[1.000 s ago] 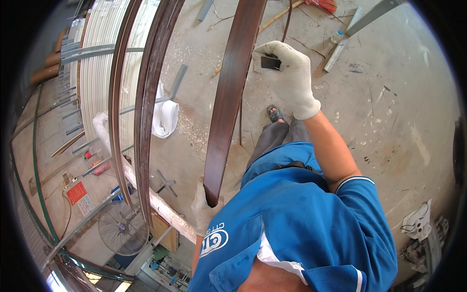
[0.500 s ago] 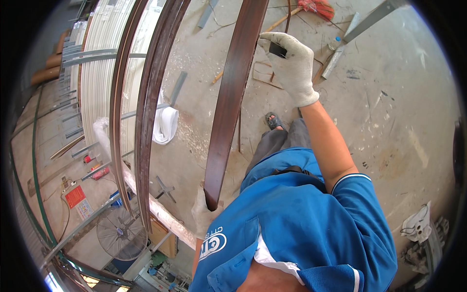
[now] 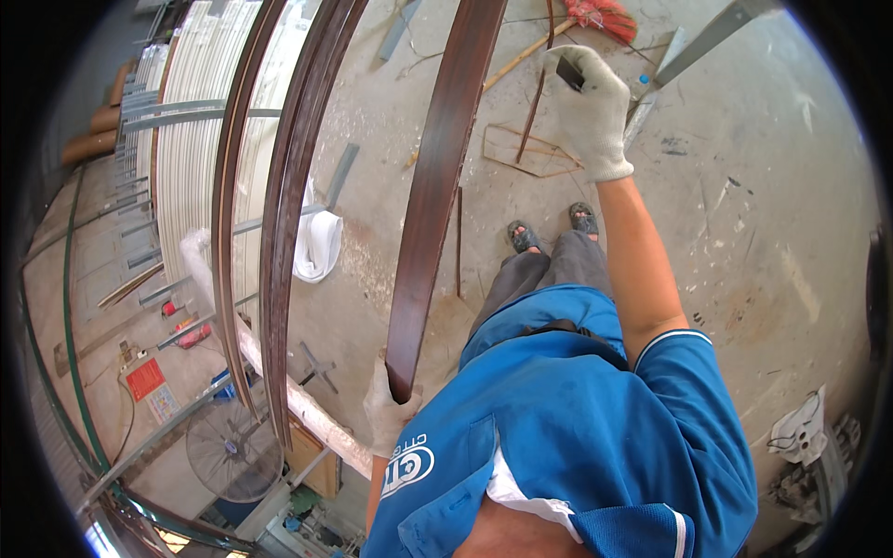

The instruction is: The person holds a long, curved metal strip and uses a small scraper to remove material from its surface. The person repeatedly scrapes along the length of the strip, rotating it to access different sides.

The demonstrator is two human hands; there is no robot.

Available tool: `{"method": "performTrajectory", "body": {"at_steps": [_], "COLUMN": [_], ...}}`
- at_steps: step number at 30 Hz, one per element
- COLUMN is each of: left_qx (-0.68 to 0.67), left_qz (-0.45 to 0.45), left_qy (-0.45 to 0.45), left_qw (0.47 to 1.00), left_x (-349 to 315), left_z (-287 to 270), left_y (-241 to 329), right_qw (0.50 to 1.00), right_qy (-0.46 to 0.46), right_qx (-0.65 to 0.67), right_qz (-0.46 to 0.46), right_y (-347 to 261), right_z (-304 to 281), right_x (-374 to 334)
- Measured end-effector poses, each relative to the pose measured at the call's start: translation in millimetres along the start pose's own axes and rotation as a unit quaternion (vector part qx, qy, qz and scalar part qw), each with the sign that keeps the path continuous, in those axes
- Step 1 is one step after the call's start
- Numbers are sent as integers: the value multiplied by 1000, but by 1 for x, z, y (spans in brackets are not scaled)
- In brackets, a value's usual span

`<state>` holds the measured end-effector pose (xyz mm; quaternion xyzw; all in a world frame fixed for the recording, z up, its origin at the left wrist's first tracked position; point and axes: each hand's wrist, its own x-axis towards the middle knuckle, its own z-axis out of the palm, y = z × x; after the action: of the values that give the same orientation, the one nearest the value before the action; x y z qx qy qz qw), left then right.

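A long dark brown wood-grained plank [image 3: 435,177] slants up and away in front of me. My left hand [image 3: 384,414], in a pale work glove, is closed around its near end, partly hidden by my shirt. To the right of the plank and apart from it is my gloved right hand [image 3: 597,119]. Its fingers are curled around a small, flat, dark piece [image 3: 569,74] whose kind I cannot make out. More long brown profiles [image 3: 302,139] run alongside on the left.
White strips [image 3: 191,139] lie stacked on metal rack arms [image 3: 177,119] at left. A standing fan [image 3: 233,446] is at lower left. On the floor are a white roll [image 3: 318,244], a red broom [image 3: 603,17], a thin bent frame [image 3: 521,169] and metal offcuts [image 3: 395,30].
My right hand has moved away from the plank's edge, up and to the right, keeping the dark piece. My left hand still grips the near end, and the plank has shifted slightly left.
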<state>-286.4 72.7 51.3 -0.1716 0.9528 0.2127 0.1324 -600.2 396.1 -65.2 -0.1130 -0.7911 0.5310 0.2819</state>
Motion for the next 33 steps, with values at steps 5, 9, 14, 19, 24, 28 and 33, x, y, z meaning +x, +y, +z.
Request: {"method": "performTrajectory", "body": {"at_steps": [5,9,14,19,24,28,33], "left_qx": [-13,-8,-5,1,-1,7,12], "left_qz": [-21,-16,-38,-35,-32,-39,-3], "left_qy": [-8,-3,-6,1,-18,-15,-2], "left_qw": [1000,1000,999,999,999,999,1000], "left_x": [4,3,1,3,4,5,6], "left_z": [2,3,3,2,-2,0,3], "left_y": [0,0,-2,-1,2,2,0], "right_qw": [975,990,990,980,992,998,983], "right_qy": [-118,-66,-19,-37,-20,3,-112], "right_qx": [182,80,7,-71,-12,27,89], "right_qz": [-42,-99,-140,-181,-126,-54,-116], "right_y": [-10,-23,-32,-30,-17,-9,-15], "right_z": [8,19,26,27,17,7,13], "right_x": [-24,-31,-28,-27,-5,4,-19]}}
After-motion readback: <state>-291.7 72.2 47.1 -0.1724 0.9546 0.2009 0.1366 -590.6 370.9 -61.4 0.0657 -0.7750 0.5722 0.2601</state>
